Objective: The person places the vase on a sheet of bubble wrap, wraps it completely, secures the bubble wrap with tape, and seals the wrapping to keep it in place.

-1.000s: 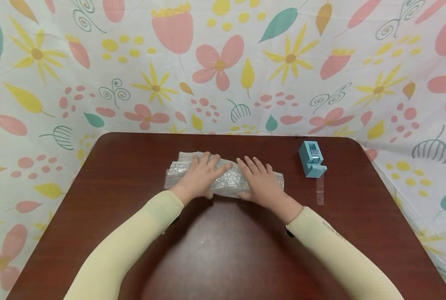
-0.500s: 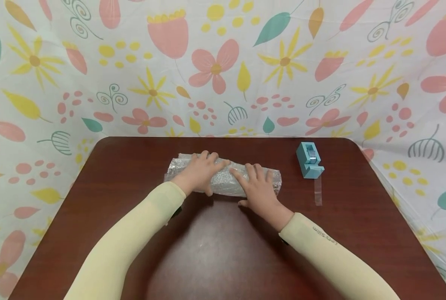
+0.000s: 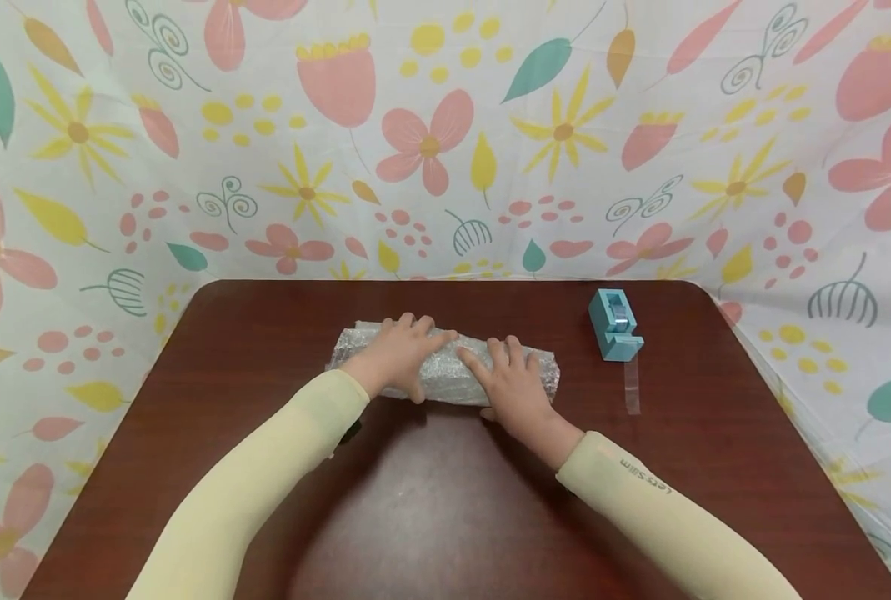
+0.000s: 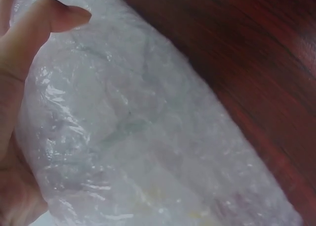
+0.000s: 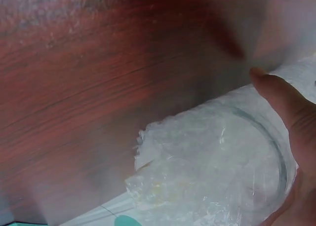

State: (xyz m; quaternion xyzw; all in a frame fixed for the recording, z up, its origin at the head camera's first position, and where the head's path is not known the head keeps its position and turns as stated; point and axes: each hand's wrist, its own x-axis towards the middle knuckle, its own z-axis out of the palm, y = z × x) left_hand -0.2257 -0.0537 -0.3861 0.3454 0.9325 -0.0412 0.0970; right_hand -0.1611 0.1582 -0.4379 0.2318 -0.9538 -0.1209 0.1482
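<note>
A roll of clear bubble wrap lies crosswise near the back of the table. My left hand grips its left part from above, fingers over the far side and thumb along the near side. On the right part my right hand holds on in the same way, its fingers bent over the top. Close up in the left wrist view, the bubble wrap is wrinkled and shiny. In the right wrist view a dark curved line shows inside the bubble wrap, near its ragged end. What it wraps is hidden.
A light blue tape dispenser stands at the back right of the dark wooden table. From its front a strip of clear tape runs down to the tabletop. Behind the table hangs a flower-patterned cloth.
My right hand has shifted left along the roll, and its fingers are now more bent. The left hand stays on the left part. The head view has tilted slightly.
</note>
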